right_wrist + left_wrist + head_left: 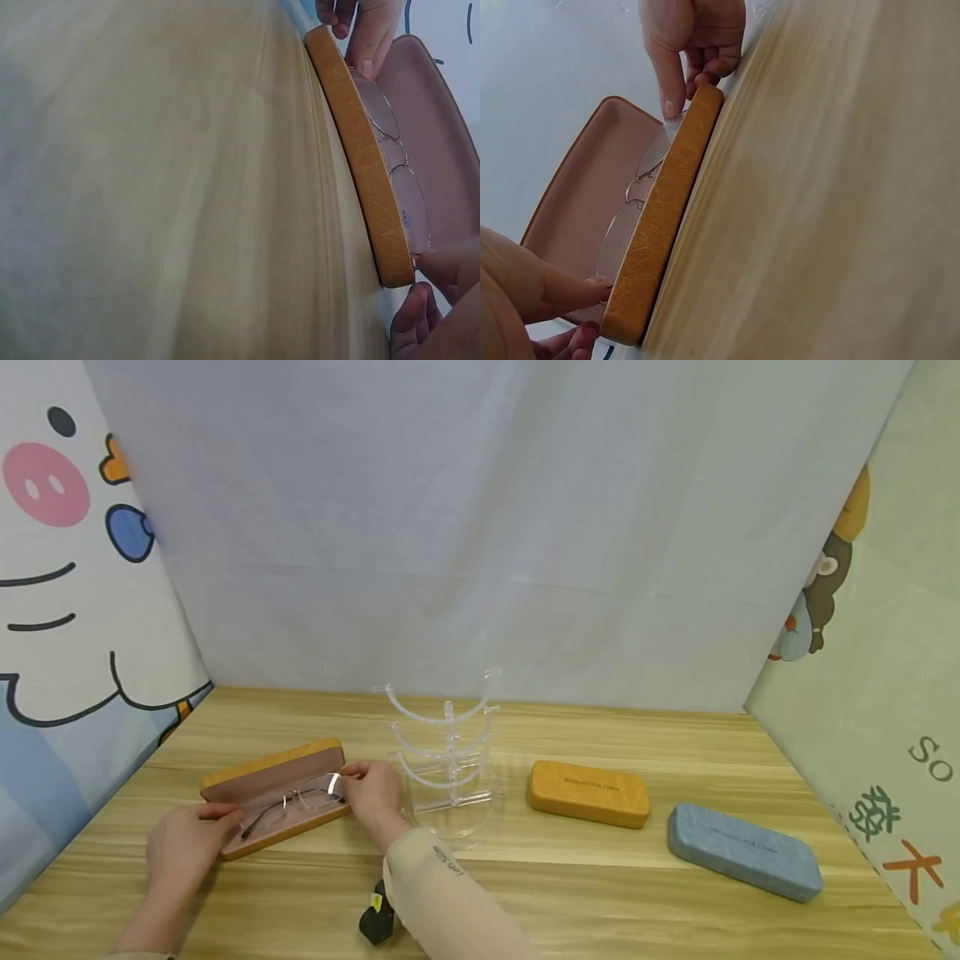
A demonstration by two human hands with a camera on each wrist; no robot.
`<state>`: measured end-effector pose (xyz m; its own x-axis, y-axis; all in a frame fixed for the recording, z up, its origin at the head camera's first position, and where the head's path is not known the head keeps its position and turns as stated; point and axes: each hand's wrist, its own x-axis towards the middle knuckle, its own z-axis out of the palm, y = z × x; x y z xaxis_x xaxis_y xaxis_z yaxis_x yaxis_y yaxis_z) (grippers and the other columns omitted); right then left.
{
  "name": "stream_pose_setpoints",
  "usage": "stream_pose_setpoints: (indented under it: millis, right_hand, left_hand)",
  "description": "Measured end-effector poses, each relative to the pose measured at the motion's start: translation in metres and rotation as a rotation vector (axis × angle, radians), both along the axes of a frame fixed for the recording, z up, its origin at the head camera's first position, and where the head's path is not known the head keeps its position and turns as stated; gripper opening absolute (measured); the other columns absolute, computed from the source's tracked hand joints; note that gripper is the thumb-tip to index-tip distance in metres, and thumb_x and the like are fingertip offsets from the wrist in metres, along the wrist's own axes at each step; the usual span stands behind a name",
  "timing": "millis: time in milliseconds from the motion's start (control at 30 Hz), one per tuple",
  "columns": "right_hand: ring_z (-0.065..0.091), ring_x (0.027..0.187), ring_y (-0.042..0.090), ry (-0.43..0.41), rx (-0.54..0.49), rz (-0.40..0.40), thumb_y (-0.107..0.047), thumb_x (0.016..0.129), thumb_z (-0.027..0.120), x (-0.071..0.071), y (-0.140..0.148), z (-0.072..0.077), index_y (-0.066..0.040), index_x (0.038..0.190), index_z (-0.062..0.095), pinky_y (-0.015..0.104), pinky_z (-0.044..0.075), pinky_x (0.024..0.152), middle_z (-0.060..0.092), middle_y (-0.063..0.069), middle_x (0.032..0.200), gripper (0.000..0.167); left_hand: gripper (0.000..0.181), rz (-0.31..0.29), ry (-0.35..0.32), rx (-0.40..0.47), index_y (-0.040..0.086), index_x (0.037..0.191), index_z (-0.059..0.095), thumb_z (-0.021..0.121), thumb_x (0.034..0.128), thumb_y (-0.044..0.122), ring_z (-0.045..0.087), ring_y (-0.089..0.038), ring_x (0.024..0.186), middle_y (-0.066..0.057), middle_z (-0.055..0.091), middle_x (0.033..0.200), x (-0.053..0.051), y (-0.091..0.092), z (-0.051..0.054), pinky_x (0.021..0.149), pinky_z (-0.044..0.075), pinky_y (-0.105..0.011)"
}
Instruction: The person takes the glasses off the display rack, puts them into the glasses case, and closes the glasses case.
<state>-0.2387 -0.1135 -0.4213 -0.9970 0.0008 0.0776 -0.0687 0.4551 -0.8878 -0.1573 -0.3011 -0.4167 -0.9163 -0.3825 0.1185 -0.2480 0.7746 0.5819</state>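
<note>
An open orange-yellow glasses case (279, 842) with a pinkish lining stands at the left of the table, its lid (585, 172) tilted back. Thin-rimmed eyeglasses (291, 796) with clear lenses lie in it, the lenses rising a little above the front wall. At the case's left end my left hand (182, 847) pinches that end of the eyeglasses, thumb inside the rim and other fingers outside. My right hand (375, 795) pinches the opposite end of the frame near the hinge. The case wall hides the lower part of the eyeglasses in both wrist views.
Just right of my right hand stands a clear tiered display stand (452, 752). Farther right lie a closed yellow case (588, 794) and a closed blue case (744, 852). A black object (377, 920) with a yellow mark is partly hidden by the right sleeve. Fabric walls enclose the table.
</note>
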Motion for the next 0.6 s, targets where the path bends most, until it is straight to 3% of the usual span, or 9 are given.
stream_pose_setpoints:
  millis: [200,300,400,500,600]
  right_hand:
    - [0.043,0.052,0.003,-0.004,0.016,-0.002,-0.008,0.074,0.067,0.001,0.001,0.000,-0.012,0.073,0.073,0.017,0.035,0.047,0.058,-0.006,0.059,0.007]
    - [0.047,0.056,0.007,-0.026,-0.024,-0.023,-0.010,0.077,0.065,0.001,0.001,0.002,-0.008,0.079,0.069,0.020,0.038,0.050,0.057,-0.002,0.065,0.005]
    - [0.055,0.067,0.012,-0.050,-0.072,-0.028,-0.017,0.085,0.060,0.002,0.000,0.006,-0.006,0.094,0.065,0.025,0.045,0.058,0.060,0.002,0.078,0.016]
    - [0.060,0.082,0.017,-0.080,-0.107,0.006,-0.030,0.091,0.053,0.002,-0.002,0.010,-0.008,0.111,0.061,0.030,0.049,0.068,0.063,0.004,0.095,0.031]
    - [0.060,0.089,0.017,-0.094,-0.118,0.056,-0.041,0.090,0.051,0.001,-0.002,0.015,-0.013,0.121,0.058,0.032,0.049,0.074,0.063,0.004,0.104,0.043]
  left_hand:
    - [0.030,0.044,0.015,0.056,-0.005,0.095,0.068,0.064,0.0810,0.020,0.059,-0.040,0.084,-0.021,0.067,0.090,0.000,0.000,-0.001,0.064,0.045,-0.040]
    - [0.044,0.086,-0.029,0.125,-0.012,0.101,0.057,0.063,0.0810,0.026,0.056,-0.038,0.082,-0.027,0.061,0.092,0.001,-0.001,0.003,0.061,0.043,-0.037]
    - [0.070,0.104,-0.081,0.241,-0.015,0.120,0.038,0.061,0.0824,0.038,0.050,-0.041,0.090,-0.033,0.049,0.104,0.000,-0.002,0.009,0.065,0.044,-0.040]
    - [0.095,0.068,-0.152,0.348,-0.012,0.139,0.009,0.050,0.0847,0.055,0.040,-0.048,0.108,-0.038,0.035,0.124,-0.002,-0.002,0.016,0.079,0.043,-0.050]
    - [0.100,-0.015,-0.224,0.397,-0.007,0.142,-0.008,0.031,0.0855,0.066,0.022,-0.053,0.124,-0.038,0.016,0.139,-0.002,-0.003,0.023,0.095,0.032,-0.059]
